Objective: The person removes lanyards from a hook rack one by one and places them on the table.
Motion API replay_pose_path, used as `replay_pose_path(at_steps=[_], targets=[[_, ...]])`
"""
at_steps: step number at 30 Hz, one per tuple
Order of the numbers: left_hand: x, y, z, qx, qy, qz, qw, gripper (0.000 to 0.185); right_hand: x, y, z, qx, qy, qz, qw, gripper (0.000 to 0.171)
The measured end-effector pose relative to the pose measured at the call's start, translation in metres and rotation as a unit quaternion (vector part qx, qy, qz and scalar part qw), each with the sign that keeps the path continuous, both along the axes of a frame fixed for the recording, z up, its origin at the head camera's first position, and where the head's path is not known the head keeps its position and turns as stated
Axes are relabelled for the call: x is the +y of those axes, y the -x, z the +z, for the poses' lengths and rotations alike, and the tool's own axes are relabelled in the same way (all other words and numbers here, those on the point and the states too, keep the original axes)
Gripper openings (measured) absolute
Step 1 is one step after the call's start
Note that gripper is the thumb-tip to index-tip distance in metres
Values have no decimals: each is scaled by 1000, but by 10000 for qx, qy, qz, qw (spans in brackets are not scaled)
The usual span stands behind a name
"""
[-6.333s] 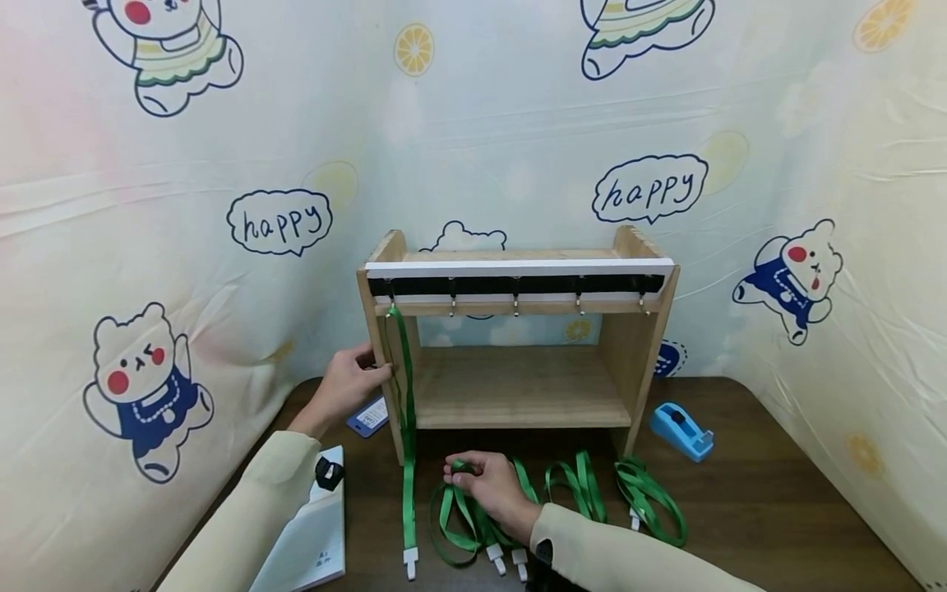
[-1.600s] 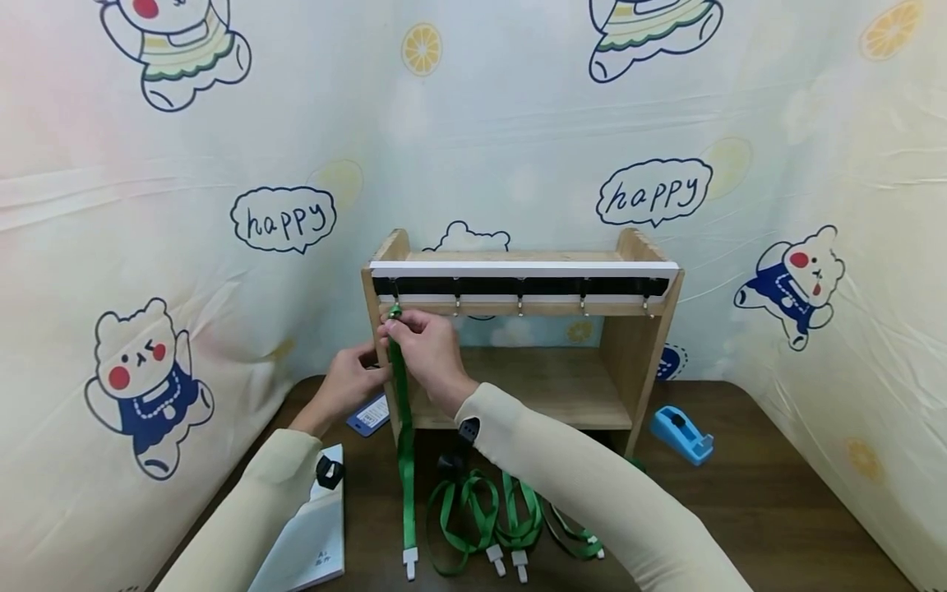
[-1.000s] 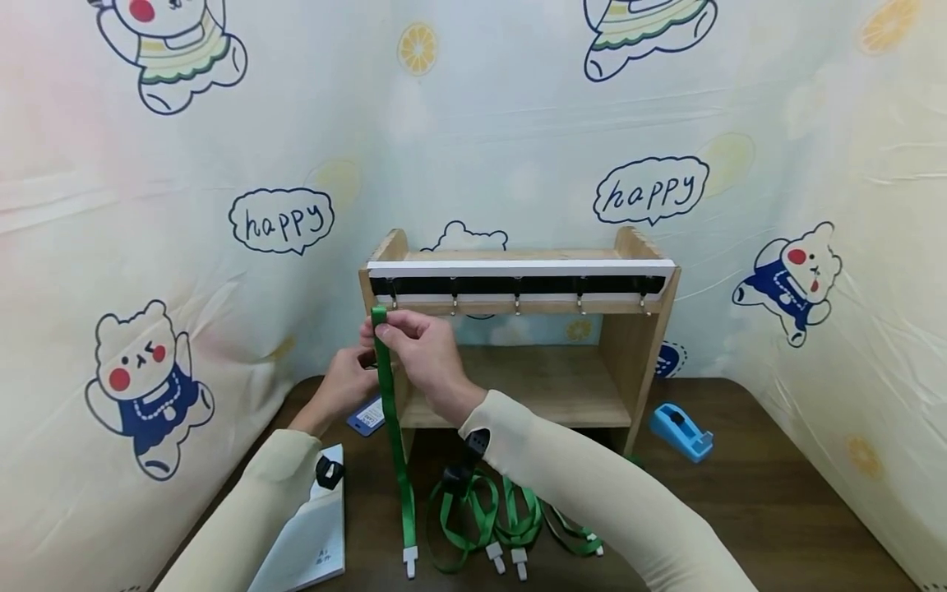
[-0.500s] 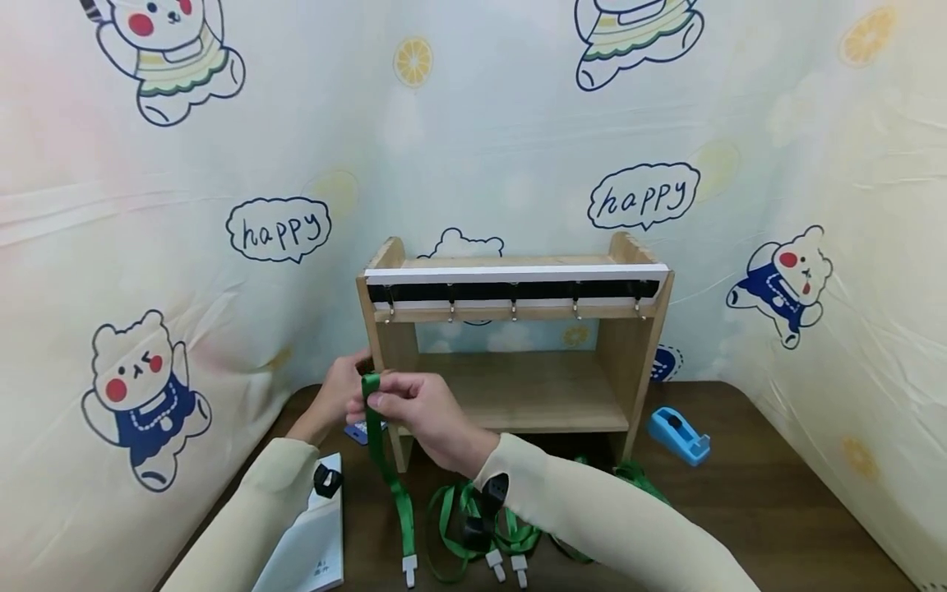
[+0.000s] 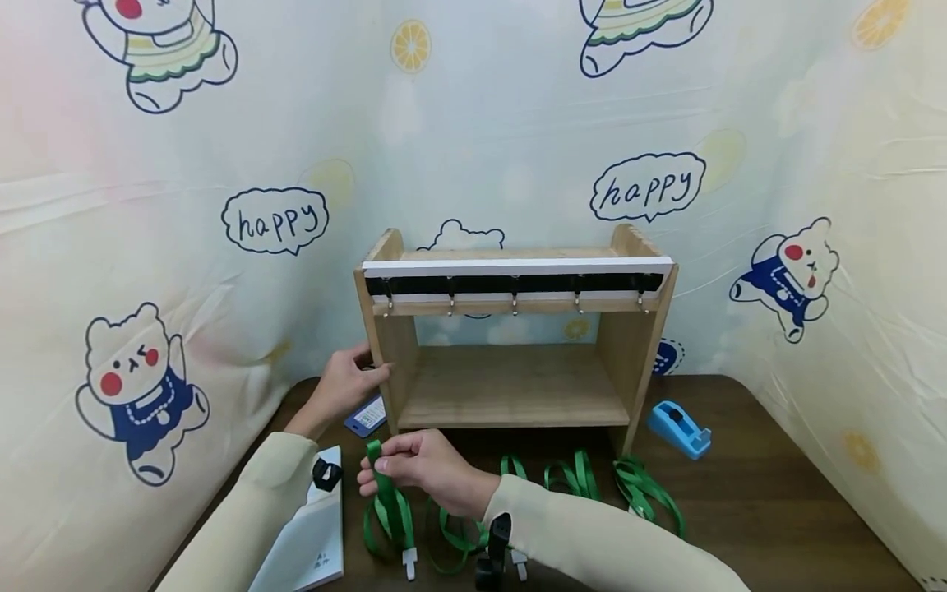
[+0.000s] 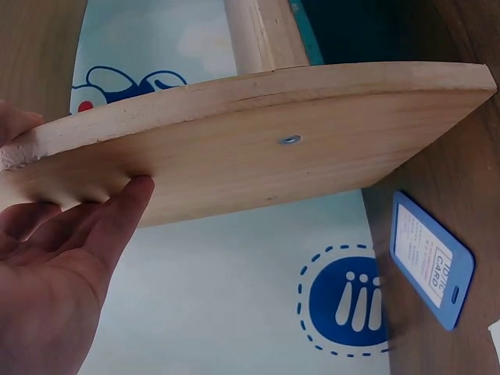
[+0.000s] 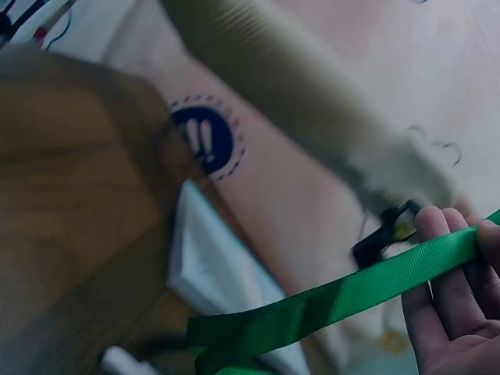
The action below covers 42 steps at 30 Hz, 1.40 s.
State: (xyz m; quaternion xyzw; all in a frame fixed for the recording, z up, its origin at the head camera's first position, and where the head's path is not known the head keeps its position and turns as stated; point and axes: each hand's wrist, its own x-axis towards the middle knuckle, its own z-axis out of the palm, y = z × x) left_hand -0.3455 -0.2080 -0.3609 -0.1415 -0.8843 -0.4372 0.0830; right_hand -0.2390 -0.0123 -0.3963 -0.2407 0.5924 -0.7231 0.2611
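Cartoon-bear wallpaper [image 5: 140,386] behind a dark wooden table [image 5: 762,501], with a small wooden rack [image 5: 518,329] at the middle, five hooks [image 5: 514,308] under its top rail.

Head view only: right hand [image 5: 422,469] low over the table in front of the rack, fingers and thumb pinched on the top loop of a green lanyard [image 5: 388,506], strap folding down to a white clip [image 5: 408,563] on the table. More lanyards [image 5: 592,481] loose on the table to the right, a blue tape dispenser [image 5: 681,429] beyond them, a white booklet [image 5: 311,538] near the left sleeve.

Left wrist view only: left hand [image 6: 55,273] against the rack's side panel, thumb laid flat along the wood, fingers wrapped round the front edge and mostly out of sight; screw head in the panel. Blue ID card holder [image 6: 432,269] flat on the table beside the rack, also visible in the head view [image 5: 366,415].

Right wrist view only: strap close up, a flat woven green ribbon [image 7: 336,301] crossing the fingers [image 7: 449,273], thumb out of frame. Background there blurred; a sleeve and a dark clip hard to make out.

Hidden or cut off: lower right arm covering parts of the loose lanyards; a black object at the wrist, unclear.
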Motion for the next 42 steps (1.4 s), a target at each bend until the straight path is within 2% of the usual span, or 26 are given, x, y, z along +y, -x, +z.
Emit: replay_pose_path(at_steps=[5,10,16,23,26,32,37,42], targets=[[2,2,6,67,-12,-30,10000,46,-7,12,-23,7,-157,-285,9995,27],[3,3,10,69,0,-112,9999,47,-13,27,-42,7,-346,-946,9949,23],[3,3,11,67,-36,-153,9999,48,-17,40,-60,93,-579,-1676,9841,17],[6,1,13,16,-23,-105,9999,52,-18,47,-75,528,-1429,-2262,9621,13],[5,0,12,-31,-32,-68,10000,51,-18,47,-81,685,-1701,-2402,9532,12],[4,-3,5,-218,-31,-52,9997,52,-17,43,-92,697,-2015,-2431,9463,13],[2,-3,2,-199,-52,-63,9998,53,-17,41,-93,956,-2292,-2501,9358,17],[1,-3,1,-181,-43,-35,9998,53,-18,39,-92,1048,-2383,-2429,9345,20]])
